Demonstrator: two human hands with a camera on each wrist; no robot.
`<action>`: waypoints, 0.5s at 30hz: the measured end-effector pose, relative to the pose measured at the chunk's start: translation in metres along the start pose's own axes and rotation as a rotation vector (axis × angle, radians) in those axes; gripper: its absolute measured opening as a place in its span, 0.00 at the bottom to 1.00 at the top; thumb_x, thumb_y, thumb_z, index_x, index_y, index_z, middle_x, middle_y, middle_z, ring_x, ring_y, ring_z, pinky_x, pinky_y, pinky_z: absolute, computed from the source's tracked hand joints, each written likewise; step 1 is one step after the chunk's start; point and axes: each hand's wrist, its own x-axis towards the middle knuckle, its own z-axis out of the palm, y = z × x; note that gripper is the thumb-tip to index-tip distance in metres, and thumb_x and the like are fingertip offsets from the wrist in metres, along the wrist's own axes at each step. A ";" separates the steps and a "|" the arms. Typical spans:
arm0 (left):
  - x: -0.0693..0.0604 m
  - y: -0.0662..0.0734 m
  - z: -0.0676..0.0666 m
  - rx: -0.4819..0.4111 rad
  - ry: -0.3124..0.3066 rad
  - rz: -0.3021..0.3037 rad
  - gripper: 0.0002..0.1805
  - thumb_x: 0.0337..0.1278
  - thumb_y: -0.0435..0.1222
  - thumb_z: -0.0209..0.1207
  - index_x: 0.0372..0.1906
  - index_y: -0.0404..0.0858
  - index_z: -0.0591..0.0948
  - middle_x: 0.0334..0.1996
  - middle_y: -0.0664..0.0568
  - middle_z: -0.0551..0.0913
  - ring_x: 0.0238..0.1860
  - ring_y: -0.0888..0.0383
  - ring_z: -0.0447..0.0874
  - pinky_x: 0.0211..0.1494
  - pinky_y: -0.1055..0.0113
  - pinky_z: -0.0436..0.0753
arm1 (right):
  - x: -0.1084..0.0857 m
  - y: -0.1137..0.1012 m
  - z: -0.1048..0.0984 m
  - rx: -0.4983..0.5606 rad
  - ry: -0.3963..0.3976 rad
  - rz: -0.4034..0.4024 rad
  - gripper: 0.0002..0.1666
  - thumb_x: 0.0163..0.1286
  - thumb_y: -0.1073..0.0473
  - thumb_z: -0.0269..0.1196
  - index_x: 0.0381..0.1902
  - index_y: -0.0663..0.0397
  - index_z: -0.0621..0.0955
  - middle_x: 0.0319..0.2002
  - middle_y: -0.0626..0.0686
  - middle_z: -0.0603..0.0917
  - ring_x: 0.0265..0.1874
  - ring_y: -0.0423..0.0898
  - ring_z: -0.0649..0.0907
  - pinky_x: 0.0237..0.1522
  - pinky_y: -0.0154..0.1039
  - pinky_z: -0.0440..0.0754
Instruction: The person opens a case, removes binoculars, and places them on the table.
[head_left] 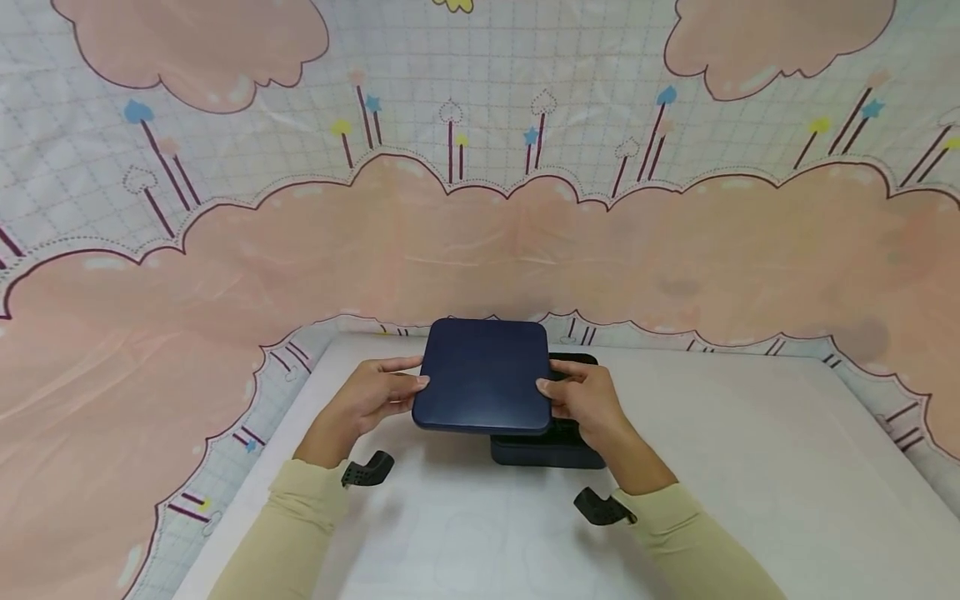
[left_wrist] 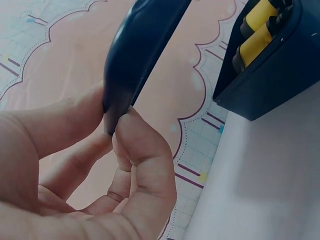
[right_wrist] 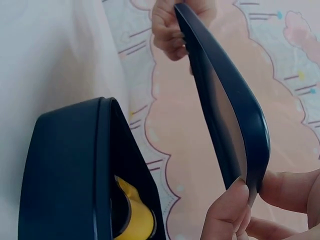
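A dark blue, rounded square lid [head_left: 483, 375] is held up in the air between both hands. My left hand [head_left: 371, 396] pinches its left edge between thumb and fingers. At the opposite edge, my right hand [head_left: 588, 400] pinches it the same way. Below and to the right stands the matching dark blue box [head_left: 547, 452], uncovered on top and partly hidden by the lid and right hand. In the left wrist view, yellow cylinder-like things with black ends [left_wrist: 256, 47] lie inside the box. The right wrist view shows one yellow piece [right_wrist: 137, 217] near the box wall.
The box stands on a white tabletop [head_left: 750, 467]. Behind and left of the table hangs a cloth [head_left: 480, 242] printed with pink clouds. Black wrist straps [head_left: 367, 469] sit at both cuffs.
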 end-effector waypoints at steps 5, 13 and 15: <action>-0.002 -0.002 -0.005 -0.007 0.004 0.009 0.32 0.65 0.28 0.66 0.74 0.35 0.74 0.35 0.56 0.91 0.32 0.61 0.85 0.39 0.70 0.86 | 0.000 0.002 0.005 0.005 0.006 0.002 0.33 0.68 0.68 0.70 0.70 0.66 0.76 0.33 0.51 0.87 0.24 0.40 0.84 0.29 0.31 0.86; 0.000 -0.006 -0.012 -0.024 -0.019 0.011 0.33 0.66 0.28 0.65 0.76 0.34 0.71 0.37 0.57 0.91 0.33 0.62 0.87 0.40 0.70 0.86 | 0.002 0.002 0.013 -0.001 0.014 0.012 0.35 0.67 0.67 0.71 0.71 0.63 0.76 0.34 0.52 0.88 0.25 0.41 0.84 0.31 0.32 0.86; 0.001 -0.006 -0.015 -0.027 -0.022 0.013 0.33 0.66 0.28 0.65 0.76 0.34 0.71 0.37 0.57 0.91 0.34 0.62 0.87 0.40 0.70 0.86 | 0.003 0.001 0.016 -0.002 0.016 0.009 0.35 0.67 0.67 0.71 0.71 0.62 0.76 0.35 0.52 0.88 0.25 0.40 0.84 0.30 0.32 0.86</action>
